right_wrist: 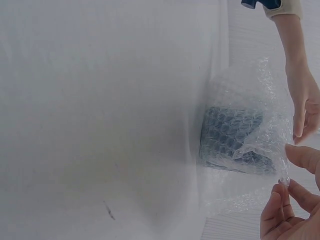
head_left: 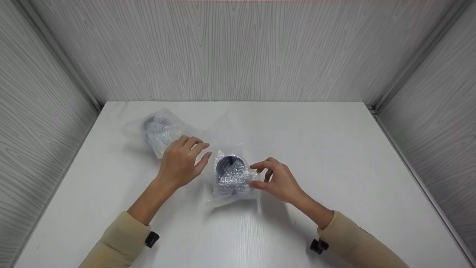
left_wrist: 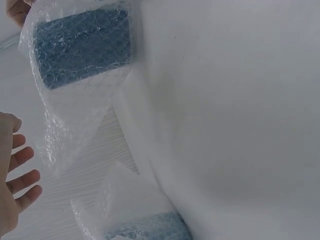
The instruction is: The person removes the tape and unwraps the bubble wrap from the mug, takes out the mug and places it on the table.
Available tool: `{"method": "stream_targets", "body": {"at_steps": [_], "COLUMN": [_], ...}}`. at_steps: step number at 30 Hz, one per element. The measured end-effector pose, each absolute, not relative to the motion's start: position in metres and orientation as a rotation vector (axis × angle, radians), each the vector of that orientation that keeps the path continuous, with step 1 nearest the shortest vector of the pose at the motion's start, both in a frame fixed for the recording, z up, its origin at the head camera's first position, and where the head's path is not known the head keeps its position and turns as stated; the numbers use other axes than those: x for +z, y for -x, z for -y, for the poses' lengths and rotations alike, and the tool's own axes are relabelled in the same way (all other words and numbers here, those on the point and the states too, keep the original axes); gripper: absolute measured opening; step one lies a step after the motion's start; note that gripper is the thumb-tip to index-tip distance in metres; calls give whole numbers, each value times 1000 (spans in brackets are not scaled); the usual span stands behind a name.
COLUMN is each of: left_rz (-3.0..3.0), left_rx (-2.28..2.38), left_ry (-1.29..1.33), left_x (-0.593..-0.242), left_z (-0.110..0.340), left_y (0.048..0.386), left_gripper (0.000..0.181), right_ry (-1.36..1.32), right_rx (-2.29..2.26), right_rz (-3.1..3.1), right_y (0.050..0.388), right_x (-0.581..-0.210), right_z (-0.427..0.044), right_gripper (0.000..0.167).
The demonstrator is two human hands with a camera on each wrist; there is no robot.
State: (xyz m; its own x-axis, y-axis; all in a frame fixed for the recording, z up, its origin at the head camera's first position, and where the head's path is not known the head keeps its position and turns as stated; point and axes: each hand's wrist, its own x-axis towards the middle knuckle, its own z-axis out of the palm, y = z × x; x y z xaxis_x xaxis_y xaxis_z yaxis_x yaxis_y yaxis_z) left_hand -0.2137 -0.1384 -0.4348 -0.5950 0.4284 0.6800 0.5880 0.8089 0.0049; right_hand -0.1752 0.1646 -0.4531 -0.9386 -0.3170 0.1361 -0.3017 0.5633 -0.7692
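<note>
A dark blue, cylinder-shaped thing in bubble wrap (head_left: 232, 173) lies on the white table between my two hands; its round, dark end shows through the clear plastic. My right hand (head_left: 277, 180) is at its right side, and in the right wrist view the fingertips (right_wrist: 284, 184) pinch a loose edge of the wrap. To the left of this bundle is my left hand (head_left: 182, 162), fingers loosely bent and apart from one another, with nothing held. Beyond the left hand lies a second bubble-wrapped bundle (head_left: 160, 128), its contents blurred by the plastic.
The white tabletop (head_left: 334, 141) ends at a grey wood-grain panel (head_left: 234, 52) behind, with similar panels on the left (head_left: 44, 123) and right (head_left: 435, 111). A small black device sits at each sleeve cuff.
</note>
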Motion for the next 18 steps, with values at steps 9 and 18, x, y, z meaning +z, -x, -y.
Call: {"method": "stream_targets", "body": {"at_steps": [9,18], "left_rz": [2279,2298], "left_rx": [-278,-301], "left_ry": [830,901], "left_x": [-444,-452], "left_z": [135,135], "left_y": [198,188], "left_gripper": [20,24], "right_ry": [525,536], "right_rx": [-1361,-1357], "right_rz": [-2757,-2761], "right_y": [175,175], "right_x": [-453,-453], "right_z": [-165,-164], "right_gripper": [39,39]}}
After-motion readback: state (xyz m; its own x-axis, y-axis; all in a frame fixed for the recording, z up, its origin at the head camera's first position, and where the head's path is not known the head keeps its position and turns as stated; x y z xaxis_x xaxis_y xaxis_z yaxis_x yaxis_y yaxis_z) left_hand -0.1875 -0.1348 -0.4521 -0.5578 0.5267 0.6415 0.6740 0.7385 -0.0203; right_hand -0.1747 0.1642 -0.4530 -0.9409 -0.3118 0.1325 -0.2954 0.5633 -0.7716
